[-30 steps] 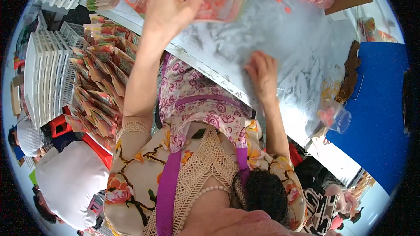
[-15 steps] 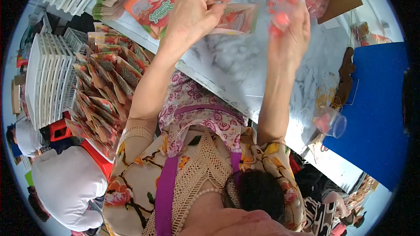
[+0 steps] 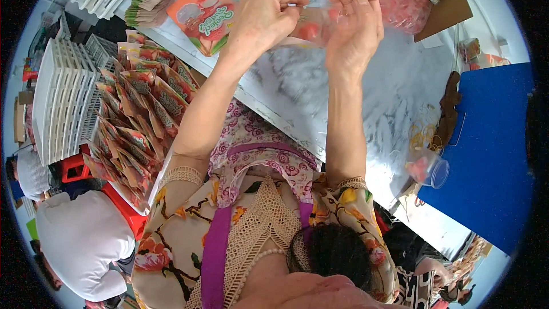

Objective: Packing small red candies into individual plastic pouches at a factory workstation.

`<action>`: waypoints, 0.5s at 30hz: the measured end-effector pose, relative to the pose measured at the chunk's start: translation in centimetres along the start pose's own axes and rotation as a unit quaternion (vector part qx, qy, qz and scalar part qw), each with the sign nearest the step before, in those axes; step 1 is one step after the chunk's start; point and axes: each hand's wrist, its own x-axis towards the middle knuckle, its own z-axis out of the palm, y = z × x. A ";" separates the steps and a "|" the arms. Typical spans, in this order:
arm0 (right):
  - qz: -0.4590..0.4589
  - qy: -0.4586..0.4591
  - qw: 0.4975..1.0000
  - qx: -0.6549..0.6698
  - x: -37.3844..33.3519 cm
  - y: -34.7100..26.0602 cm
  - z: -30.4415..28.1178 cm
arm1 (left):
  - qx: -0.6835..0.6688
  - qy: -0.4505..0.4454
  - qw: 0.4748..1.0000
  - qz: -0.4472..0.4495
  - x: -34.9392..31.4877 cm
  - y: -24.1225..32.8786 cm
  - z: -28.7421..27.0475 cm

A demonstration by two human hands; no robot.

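Moved since the earlier frame: right hand (image 3: 355, 26), then apart from the pouch (image 3: 311, 32) with red pieces in its grasp, now brought leftward against the pouch's right end; head view, as I log it from my distant station: left hand (image 3: 267, 22), one, thumb and fingers pinching the pouch; pouch, one, held over the marbled table (image 3: 320, 88), red contents showing; right hand, one, fingers raised and loosely spread, palm visible; orange printed pouch (image 3: 203, 16), one, lying left of the left hand; pouch stack (image 3: 154, 7), beyond it; red wrapped pieces (image 3: 394, 0), heaped at the far side beside a cardboard box (image 3: 449, 11); clear plastic cup (image 3: 430, 170), one, tipped near the blue panel (image 3: 492, 143).
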 end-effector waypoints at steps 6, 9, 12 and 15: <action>-0.051 -0.042 0.995 -0.080 -0.4 -0.2 -1.0 | -0.023 0.007 1.000 -0.010 0.1 -0.5 -0.9; -0.090 -0.043 0.985 -0.143 -0.8 0.1 -1.2 | -0.041 0.021 0.999 0.011 0.3 -1.3 -1.1; -0.117 -0.027 0.957 -0.265 -2.4 0.0 -1.6 | -0.063 0.035 0.997 0.024 0.6 -2.6 -1.8; -0.170 -0.055 0.885 -0.430 -6.2 0.1 -2.6 | -0.122 0.058 0.991 -0.005 0.2 -2.6 -2.6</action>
